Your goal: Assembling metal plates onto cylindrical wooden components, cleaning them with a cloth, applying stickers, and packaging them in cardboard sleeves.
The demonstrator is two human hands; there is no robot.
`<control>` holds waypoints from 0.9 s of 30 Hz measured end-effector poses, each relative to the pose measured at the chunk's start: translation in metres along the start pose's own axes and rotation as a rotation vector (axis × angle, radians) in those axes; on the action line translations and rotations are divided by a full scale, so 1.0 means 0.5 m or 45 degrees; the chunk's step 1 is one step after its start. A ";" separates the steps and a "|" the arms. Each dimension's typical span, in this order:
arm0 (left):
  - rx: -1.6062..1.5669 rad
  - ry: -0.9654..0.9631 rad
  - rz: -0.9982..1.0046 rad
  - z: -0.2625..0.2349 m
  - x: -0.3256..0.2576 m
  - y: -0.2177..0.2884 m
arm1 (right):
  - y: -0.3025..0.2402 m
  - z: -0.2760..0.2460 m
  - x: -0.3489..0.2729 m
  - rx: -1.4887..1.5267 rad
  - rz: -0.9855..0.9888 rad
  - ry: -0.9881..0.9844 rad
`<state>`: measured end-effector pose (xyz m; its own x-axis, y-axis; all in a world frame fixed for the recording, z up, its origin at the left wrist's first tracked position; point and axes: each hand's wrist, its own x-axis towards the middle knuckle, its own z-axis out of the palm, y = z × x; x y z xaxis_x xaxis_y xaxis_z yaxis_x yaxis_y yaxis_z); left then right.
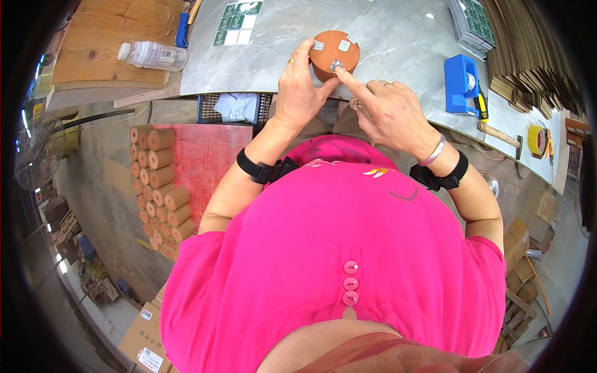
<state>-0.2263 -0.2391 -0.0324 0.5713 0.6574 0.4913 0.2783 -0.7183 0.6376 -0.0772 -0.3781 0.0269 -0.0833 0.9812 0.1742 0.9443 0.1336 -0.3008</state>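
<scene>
brown disc (334, 53) in left hand (300, 93), right forefinger (348, 79) seemingly touching

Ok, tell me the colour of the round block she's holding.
Reddish-brown round block, with small silver metal pieces on top; the head view shows it best.

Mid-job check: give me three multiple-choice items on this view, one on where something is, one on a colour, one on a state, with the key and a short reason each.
1. Where does the blue tape dispenser sit?
A. On the grey worktop, to the person's right
B. On the floor beside the cardboard tubes
C. In the blue crate

2. What colour is the round block being handled?
A. Green
B. Reddish brown
C. White

3. How is the round block held?
A. Lying untouched on the worktop
B. Pinched by the right hand alone
C. Gripped by the left hand while the right hand's index finger presses the metal piece on its top

Answers: 1 A, the dispenser stands on the worktop right of the hands. 2 B, its face is reddish brown. 3 C, left fingers wrap its edge and the right fingertip meets the centre fitting.
</scene>
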 end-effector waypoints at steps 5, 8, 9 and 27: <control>0.052 -0.060 0.094 -0.008 0.005 -0.006 | -0.005 0.003 0.008 -0.022 -0.068 0.065; -0.045 -0.119 0.053 -0.015 0.010 -0.004 | -0.012 0.006 0.015 -0.050 -0.057 0.060; -0.050 -0.164 0.068 -0.017 0.012 -0.008 | -0.015 0.007 0.017 -0.047 -0.037 0.061; -0.198 -0.238 -0.050 -0.028 0.021 -0.011 | 0.005 -0.024 0.044 -0.033 0.164 0.001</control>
<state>-0.2327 -0.2250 -0.0225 0.6995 0.6200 0.3554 0.1892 -0.6402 0.7445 -0.0730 -0.3576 0.0411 0.0399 0.9898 0.1367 0.9550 0.0025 -0.2965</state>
